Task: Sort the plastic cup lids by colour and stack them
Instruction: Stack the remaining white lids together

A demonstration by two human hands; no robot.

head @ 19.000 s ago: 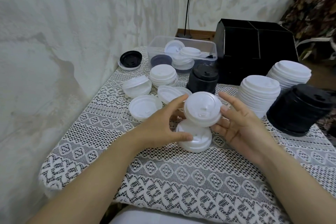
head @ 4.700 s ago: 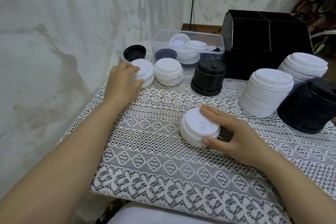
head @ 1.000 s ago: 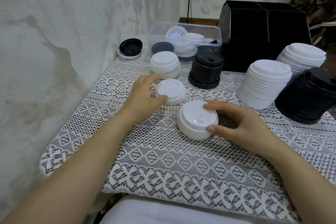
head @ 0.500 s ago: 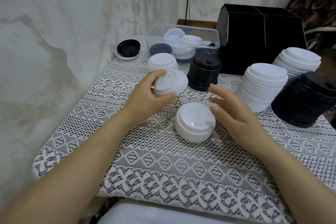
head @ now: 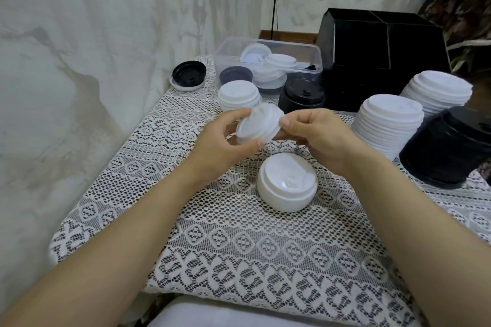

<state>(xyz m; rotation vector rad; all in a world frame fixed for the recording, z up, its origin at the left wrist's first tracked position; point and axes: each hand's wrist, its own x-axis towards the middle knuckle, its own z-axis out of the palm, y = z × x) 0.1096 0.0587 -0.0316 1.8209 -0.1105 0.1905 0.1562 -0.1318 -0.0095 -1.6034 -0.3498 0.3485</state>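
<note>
A small stack of white lids [head: 259,125] is held tilted in the air above the table, between both hands. My left hand [head: 223,146] grips it from the left and below, thumb on the near rim. My right hand [head: 317,135] pinches its right edge. Right below them a short stack of white lids [head: 287,183] stands on the lace tablecloth [head: 239,241]. Another white stack [head: 239,95] and a black stack [head: 301,99] stand behind.
Tall white stacks [head: 389,125] [head: 437,93] and a big black stack [head: 449,146] stand at the right. A clear tub [head: 268,66] with mixed lids and a black box [head: 382,58] are at the back. A single black lid [head: 189,74] lies by the wall.
My left hand lifted the small white stack off the table and tilted it. My right hand left the stack on the cloth and came up to pinch the lifted one.
</note>
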